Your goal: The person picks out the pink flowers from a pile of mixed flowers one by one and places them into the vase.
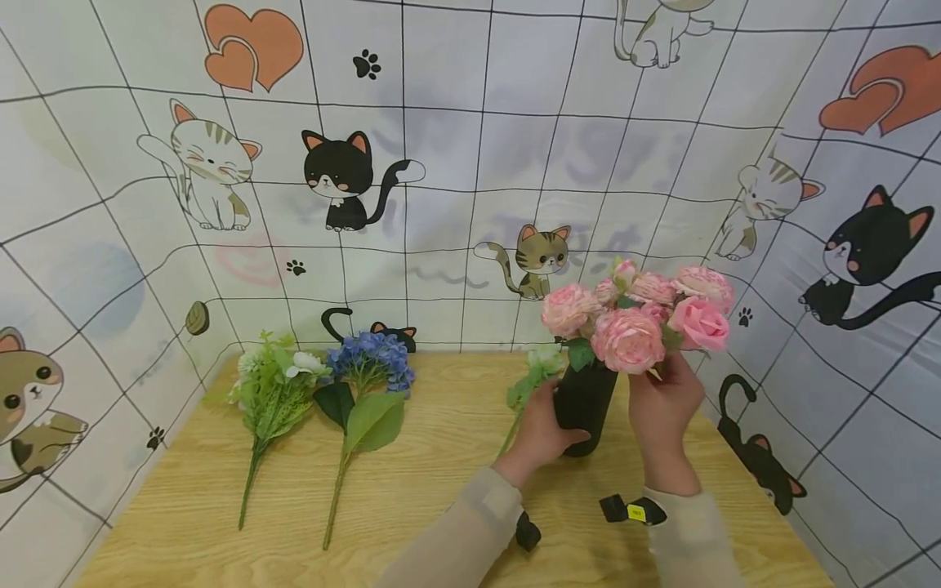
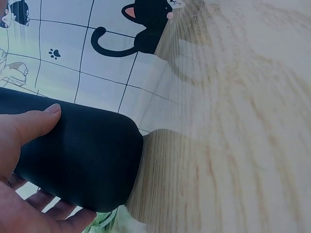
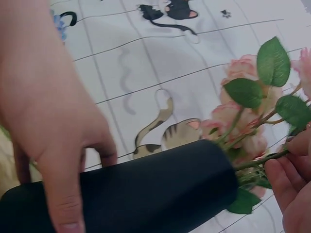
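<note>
My left hand (image 1: 540, 433) grips a black vase (image 1: 588, 400) round its side. In the left wrist view the thumb lies on the near face of the vase (image 2: 87, 150) and the fingers curl beneath. The vase leans, with its mouth toward the upper right. Pink flowers (image 1: 628, 339) spread over the mouth. Beside the rim, my right hand (image 1: 665, 404) pinches a green stem (image 3: 265, 159) that runs into the vase, as the right wrist view shows. How deep the stems reach is hidden by the vase wall.
On the wooden table (image 1: 441, 490) lie a white-and-green flower bunch (image 1: 272, 392) and a blue hydrangea (image 1: 371, 363) at the left. A pale green flower (image 1: 537, 376) lies behind my left hand. Cat-printed cloth (image 1: 441, 163) walls the back and sides.
</note>
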Demonstrator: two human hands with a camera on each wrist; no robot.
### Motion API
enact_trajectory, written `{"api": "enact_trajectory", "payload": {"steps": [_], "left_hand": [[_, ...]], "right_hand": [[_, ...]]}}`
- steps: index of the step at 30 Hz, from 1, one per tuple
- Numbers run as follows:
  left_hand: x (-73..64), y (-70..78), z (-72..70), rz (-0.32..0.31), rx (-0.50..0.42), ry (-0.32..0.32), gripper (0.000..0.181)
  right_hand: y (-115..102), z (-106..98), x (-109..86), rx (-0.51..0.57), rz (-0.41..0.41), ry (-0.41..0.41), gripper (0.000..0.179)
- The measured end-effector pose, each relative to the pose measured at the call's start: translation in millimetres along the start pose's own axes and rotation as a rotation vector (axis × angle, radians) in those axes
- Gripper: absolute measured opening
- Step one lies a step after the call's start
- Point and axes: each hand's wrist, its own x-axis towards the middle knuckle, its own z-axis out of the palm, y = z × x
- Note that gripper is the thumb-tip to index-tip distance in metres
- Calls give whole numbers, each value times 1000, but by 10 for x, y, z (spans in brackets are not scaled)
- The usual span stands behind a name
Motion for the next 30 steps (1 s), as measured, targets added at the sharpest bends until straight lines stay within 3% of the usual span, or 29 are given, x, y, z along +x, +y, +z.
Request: {"api": "enact_trajectory", "payload": {"steps": [11, 23, 30], "left_hand": [[8, 0, 0, -8, -15, -32, 97], [12, -29, 16, 9, -7, -11, 94], [-9, -29, 7, 9, -4, -9, 94]], "right_hand": [[192, 59, -64, -172, 34, -79, 22], [126, -12, 2, -292, 1, -177, 23], [43, -102, 62, -368, 41, -257, 23]]}}
